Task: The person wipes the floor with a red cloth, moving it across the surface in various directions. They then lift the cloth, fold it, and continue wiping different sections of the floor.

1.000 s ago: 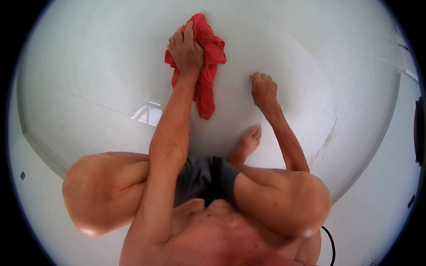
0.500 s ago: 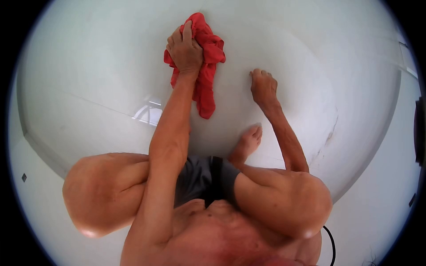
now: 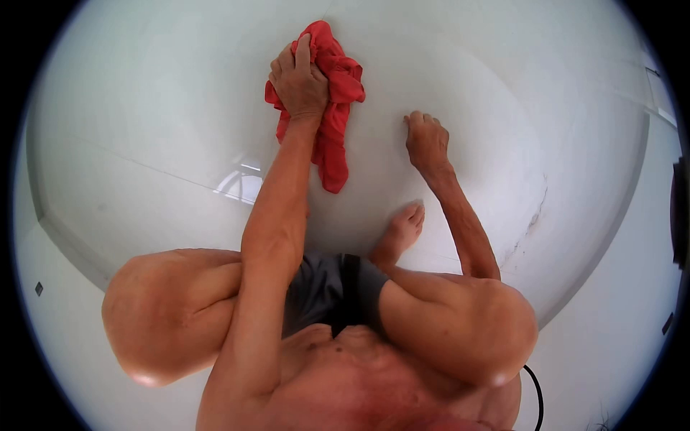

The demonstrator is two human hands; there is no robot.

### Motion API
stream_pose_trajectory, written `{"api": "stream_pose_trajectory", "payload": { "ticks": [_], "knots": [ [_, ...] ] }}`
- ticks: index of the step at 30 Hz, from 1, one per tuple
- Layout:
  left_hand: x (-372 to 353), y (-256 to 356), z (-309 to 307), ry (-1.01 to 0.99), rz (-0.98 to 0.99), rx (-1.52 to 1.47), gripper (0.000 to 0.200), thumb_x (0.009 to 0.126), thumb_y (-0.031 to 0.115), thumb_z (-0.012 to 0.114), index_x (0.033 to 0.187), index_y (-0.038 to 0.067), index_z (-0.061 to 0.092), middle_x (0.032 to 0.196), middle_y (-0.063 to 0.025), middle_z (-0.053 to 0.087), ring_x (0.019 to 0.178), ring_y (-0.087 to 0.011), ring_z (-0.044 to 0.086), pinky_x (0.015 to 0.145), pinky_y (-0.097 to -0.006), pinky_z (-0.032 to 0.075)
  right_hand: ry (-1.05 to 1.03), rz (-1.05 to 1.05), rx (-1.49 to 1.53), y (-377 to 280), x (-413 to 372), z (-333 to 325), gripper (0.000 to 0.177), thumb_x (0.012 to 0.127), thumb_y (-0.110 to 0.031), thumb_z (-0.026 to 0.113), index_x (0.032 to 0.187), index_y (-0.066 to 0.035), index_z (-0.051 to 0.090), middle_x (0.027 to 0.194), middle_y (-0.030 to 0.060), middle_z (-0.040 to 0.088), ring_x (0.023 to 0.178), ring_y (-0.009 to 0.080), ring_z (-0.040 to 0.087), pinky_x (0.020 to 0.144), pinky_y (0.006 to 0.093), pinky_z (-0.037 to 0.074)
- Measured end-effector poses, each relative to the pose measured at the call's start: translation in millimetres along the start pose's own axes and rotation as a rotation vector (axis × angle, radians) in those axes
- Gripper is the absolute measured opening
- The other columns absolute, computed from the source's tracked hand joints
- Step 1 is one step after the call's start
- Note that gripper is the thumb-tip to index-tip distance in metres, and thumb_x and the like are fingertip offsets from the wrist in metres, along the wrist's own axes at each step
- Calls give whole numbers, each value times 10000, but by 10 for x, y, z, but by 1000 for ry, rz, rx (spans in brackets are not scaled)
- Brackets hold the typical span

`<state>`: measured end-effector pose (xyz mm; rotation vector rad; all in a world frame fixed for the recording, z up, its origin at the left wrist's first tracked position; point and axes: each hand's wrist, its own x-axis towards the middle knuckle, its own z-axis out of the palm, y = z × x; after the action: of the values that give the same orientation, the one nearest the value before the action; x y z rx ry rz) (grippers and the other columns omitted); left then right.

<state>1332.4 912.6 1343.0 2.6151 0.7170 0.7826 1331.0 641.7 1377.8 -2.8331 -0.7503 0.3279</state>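
Observation:
A crumpled red cloth [image 3: 333,108] lies on the pale, glossy floor [image 3: 180,108]. My left hand [image 3: 300,85] presses on the cloth's left part, its fingers bent over the fabric, with folds showing to its right and below. To the right of the cloth, and apart from it, my right hand [image 3: 428,141] rests at the floor with its fingers curled in. Nothing shows in that hand.
My bare foot [image 3: 405,228] is below my right hand, between my bent knees. A dark crack or stain [image 3: 535,215] marks the floor at the right. A black cable [image 3: 537,395] curves at the lower right. Grey edges border the floor on both sides.

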Motion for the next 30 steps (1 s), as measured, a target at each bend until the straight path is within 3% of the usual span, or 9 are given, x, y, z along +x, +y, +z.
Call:
{"api": "stream_pose_trajectory", "payload": {
  "ticks": [9,12,24,30],
  "knots": [
    [-28,-8,-21,-22,-3,-4,477,917,66,644,1372,210,643,1295,-34,619,1146,-304,580,944,-455,480,15,-15,14,-16,-21,-23,49,939,-37,659,942,-43,611,940,190,681,895,388,679,700,498,579],
    [19,0,-14,-14,-10,11,478,915,78,647,1374,212,643,1301,-35,616,1152,-304,578,945,-456,477,-74,46,-13,-61,-81,-20,48,966,-63,646,938,-43,612,943,183,686,888,384,680,707,491,580],
    [21,-13,15,-18,-6,-9,472,926,79,635,1377,218,644,1291,-47,627,1151,-307,583,941,-460,477,9,13,8,-9,18,-27,132,1018,-127,617,914,-48,607,901,181,684,857,376,681,710,495,573],
    [0,-9,29,-20,-7,-2,471,924,77,638,1374,213,647,1290,-46,626,1146,-309,585,940,-462,478,-71,71,26,-47,85,-109,133,1007,-128,636,902,-49,611,914,185,689,869,377,686,728,500,575]
  ]
}}
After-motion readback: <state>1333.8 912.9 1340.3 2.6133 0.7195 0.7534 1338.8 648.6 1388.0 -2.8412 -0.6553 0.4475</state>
